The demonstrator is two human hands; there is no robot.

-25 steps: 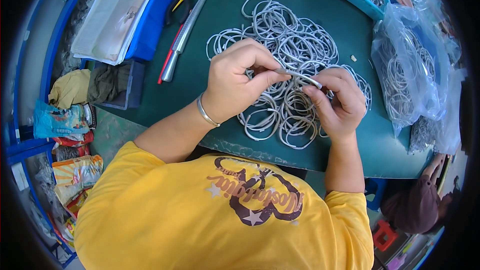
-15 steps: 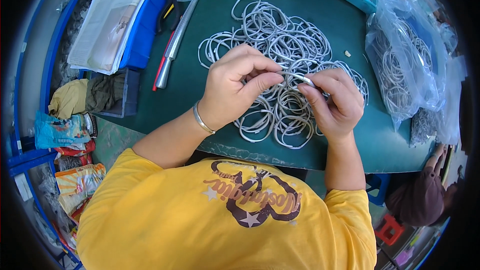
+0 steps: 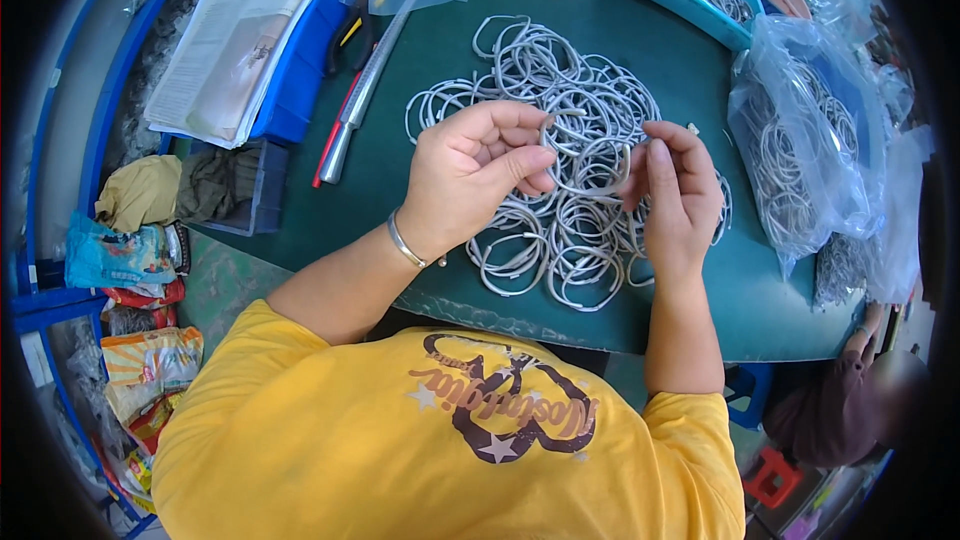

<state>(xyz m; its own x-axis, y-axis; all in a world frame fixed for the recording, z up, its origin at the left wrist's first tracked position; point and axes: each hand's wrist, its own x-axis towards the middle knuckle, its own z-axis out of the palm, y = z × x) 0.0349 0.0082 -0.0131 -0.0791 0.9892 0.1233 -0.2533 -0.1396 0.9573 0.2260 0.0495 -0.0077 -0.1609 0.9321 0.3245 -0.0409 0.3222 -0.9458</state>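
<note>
My left hand (image 3: 490, 150) pinches a grey metal bangle (image 3: 567, 186), an open ring with a gap between its ends, between thumb and fingers. Beside the bangle's right end is my right hand (image 3: 680, 180), its thumb and forefinger raised and apart. Whether its lower fingers touch the ring is hard to tell. Both hands are above a loose heap of similar grey bangles (image 3: 520, 58) spread on the green tabletop (image 3: 440, 15). A metal bangle circles my left wrist.
To the left lie a tapered metal rod (image 3: 362, 95), dark-handled pliers (image 3: 345, 40) and a blue bin (image 3: 285, 90) topped with papers. A teal tray (image 3: 690, 0) and a clear bag (image 3: 800, 140) of bangles stand right. Another person (image 3: 830, 410) is at the lower right.
The bangle has turned so its round opening shows. My right thumb and forefinger have come off its end and spread apart, while my left hand keeps its pinch.
</note>
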